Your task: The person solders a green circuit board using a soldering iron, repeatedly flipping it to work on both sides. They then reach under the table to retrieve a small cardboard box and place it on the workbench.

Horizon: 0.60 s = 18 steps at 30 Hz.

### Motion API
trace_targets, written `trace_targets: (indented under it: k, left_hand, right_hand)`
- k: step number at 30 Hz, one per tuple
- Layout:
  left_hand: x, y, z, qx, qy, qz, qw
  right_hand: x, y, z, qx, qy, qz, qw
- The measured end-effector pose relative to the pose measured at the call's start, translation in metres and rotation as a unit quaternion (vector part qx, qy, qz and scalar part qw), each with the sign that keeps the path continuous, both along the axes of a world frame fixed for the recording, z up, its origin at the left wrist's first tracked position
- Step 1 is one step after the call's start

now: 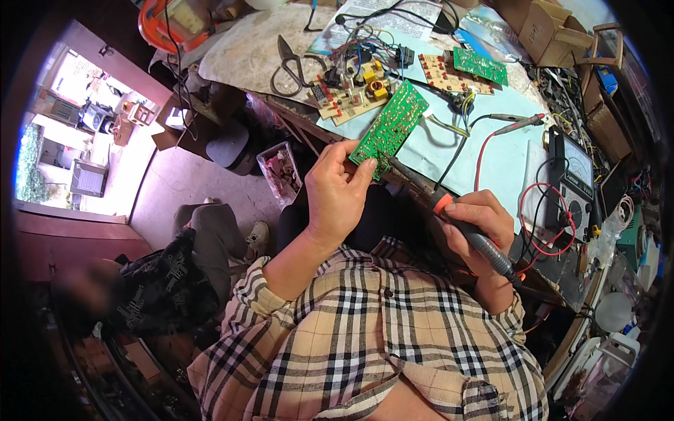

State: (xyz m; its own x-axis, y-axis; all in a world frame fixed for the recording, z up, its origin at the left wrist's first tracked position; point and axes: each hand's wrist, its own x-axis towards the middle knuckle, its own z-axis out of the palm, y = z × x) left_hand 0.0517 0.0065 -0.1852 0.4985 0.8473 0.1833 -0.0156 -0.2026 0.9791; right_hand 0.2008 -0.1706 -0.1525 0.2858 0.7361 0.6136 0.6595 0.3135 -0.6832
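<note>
My left hand (338, 184) pinches the near end of a green circuit board (393, 119), its solder side up, tilted above the table's front edge. In my right hand (481, 228) is a soldering iron (484, 251) with a dark handle and an orange-red collar. The iron's tip reaches the near part of the board, close to my left thumb; whether it touches cannot be made out. Just beyond the board lies a tan circuit board (351, 95) with yellow and red components and wires. Another pair of boards, one tan (449, 74) and one green (484, 64), overlap farther back.
Scissors (289, 67) lie at the back left. An analog multimeter (572, 168) stands on the right, near red and black test probes (519, 125). Cardboard boxes (554, 31) and clutter line the right side. On the left a person (168, 281) sits near a bin (279, 172).
</note>
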Motion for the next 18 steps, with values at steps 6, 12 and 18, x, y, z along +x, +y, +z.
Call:
trace_targets:
  k: [6, 12, 18]
  left_hand:
    - [-0.0023, 0.0021, -0.0032, 0.059, 0.042, 0.000, 0.997]
    - [-0.0048, 0.0028, 0.0001, 0.099, 0.073, -0.007, 0.992]
    - [-0.0044, 0.0045, -0.0011, 0.090, 0.060, -0.007, 0.994]
  right_hand:
    - [0.0002, 0.0002, 0.0006, -0.002, -0.002, -0.005, 1.000]
    - [0.0002, 0.0001, 0.0002, -0.001, 0.001, -0.002, 1.000]
    - [-0.0002, 0.0002, -0.0006, 0.000, 0.003, -0.002, 1.000]
